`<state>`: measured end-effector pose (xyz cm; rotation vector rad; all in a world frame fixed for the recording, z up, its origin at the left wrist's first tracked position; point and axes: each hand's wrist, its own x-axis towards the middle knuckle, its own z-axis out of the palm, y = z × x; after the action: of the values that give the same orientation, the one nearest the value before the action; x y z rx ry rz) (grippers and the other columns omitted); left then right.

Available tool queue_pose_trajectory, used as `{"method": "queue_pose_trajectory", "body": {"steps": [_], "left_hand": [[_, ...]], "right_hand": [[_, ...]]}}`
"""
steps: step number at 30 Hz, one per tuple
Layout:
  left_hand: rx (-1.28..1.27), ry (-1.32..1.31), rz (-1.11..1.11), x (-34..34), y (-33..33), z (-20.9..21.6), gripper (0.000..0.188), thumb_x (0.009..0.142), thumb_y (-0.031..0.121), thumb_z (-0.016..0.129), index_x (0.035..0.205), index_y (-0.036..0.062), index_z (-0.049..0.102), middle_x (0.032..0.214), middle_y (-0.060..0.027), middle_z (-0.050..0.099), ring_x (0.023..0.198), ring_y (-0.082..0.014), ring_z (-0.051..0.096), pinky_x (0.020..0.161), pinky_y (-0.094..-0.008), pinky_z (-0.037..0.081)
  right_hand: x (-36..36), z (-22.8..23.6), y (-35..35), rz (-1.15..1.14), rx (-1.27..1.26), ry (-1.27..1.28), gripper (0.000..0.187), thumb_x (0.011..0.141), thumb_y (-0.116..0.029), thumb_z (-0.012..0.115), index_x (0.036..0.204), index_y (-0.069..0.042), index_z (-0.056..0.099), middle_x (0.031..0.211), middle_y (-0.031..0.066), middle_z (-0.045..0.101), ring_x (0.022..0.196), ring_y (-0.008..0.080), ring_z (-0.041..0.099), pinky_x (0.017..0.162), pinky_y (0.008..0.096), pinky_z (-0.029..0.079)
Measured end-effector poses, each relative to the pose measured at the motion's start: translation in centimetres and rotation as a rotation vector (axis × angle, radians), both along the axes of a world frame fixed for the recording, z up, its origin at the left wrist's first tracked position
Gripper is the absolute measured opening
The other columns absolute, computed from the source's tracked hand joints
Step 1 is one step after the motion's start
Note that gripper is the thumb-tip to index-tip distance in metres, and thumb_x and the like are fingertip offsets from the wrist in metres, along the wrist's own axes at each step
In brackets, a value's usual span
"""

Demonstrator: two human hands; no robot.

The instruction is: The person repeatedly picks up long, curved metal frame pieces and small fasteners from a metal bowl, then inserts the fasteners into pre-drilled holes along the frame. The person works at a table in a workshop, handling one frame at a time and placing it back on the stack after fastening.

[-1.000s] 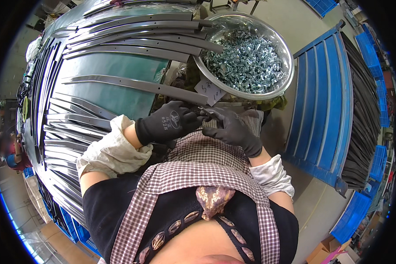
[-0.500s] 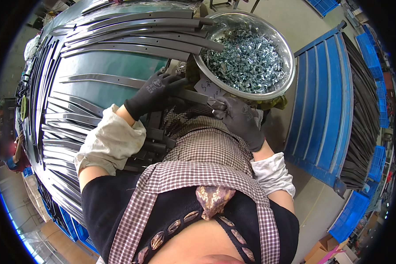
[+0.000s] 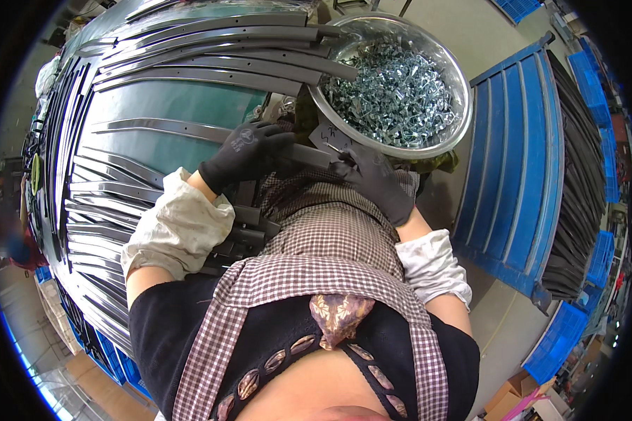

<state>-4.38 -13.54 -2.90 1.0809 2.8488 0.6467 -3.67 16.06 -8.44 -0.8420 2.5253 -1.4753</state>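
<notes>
My left hand (image 3: 247,156), in a black glove, is closed around a long dark grey strip (image 3: 168,126) with small holes. The strip runs from the green table across to my lap, and its near end points toward my right hand. My right hand (image 3: 378,181), also gloved in black, has its fingers pinched at that end. A small shiny metal clip (image 3: 333,148) shows at its fingertips, mostly hidden by the glove. Just beyond my right hand stands a steel bowl (image 3: 463,105) heaped with loose metal clips (image 3: 393,91).
More dark strips (image 3: 211,63) lie stacked across the far side of the green table (image 3: 154,105), with others along its left. A written card (image 3: 323,135) sits by the bowl. At right, a blue metal rack (image 3: 505,168) holds a pile of dark strips (image 3: 576,175).
My right hand has shifted slightly and turned at the strip's end, its fingers now covering more of the clip. My left hand keeps its grip. The blurred person at far left has moved.
</notes>
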Motion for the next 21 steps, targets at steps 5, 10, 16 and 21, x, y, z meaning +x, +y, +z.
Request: {"method": "queue_pose_trajectory", "body": {"steps": [5,10,16,21], "left_hand": [[0.000,-0.017,0.008,-0.1,-0.1,-0.2,0.043,0.081,0.026,0.073,0.121,0.0144,0.065,0.113,-0.0096,0.067,0.101,-0.0342,0.064,0.085,-0.0450,0.052],[0.009,0.109,-0.052,-0.2,-0.2,-0.9,0.051,0.080,0.029,0.076,0.125,0.0109,0.063,0.096,-0.0104,0.065,0.087,-0.0320,0.063,0.075,-0.0430,0.052],[-0.104,0.005,-0.087,-0.5,-0.9,-1.2,0.048,0.084,0.025,0.069,0.127,0.0093,0.058,0.110,-0.0115,0.066,0.101,-0.0332,0.065,0.083,-0.0431,0.053],[-0.068,-0.012,-0.067,-0.3,-0.5,-0.3,0.046,0.083,0.024,0.070,0.126,0.0094,0.060,0.106,-0.0109,0.066,0.094,-0.0325,0.066,0.080,-0.0431,0.053]], "right_hand": [[2.1,1.8,2.3,-0.002,0.179,0.099,0.020,0.096,-0.021,0.058,0.094,-0.002,0.064,0.083,0.0184,0.065,0.076,0.0368,0.063,0.068,0.0429,0.049],[2.0,0.6,1.4,0.006,0.150,0.197,0.026,0.096,-0.028,0.058,0.095,-0.002,0.065,0.086,0.0196,0.066,0.080,0.0379,0.065,0.069,0.0448,0.050],[1.3,0.9,-0.5,0.049,0.259,0.217,0.027,0.093,-0.031,0.060,0.089,-0.005,0.066,0.081,0.0170,0.067,0.073,0.0358,0.066,0.066,0.0455,0.052],[1.1,2.4,-1.2,0.052,0.425,0.362,0.025,0.092,-0.030,0.059,0.085,-0.007,0.065,0.077,0.0128,0.068,0.069,0.0320,0.067,0.061,0.0442,0.053]]}}
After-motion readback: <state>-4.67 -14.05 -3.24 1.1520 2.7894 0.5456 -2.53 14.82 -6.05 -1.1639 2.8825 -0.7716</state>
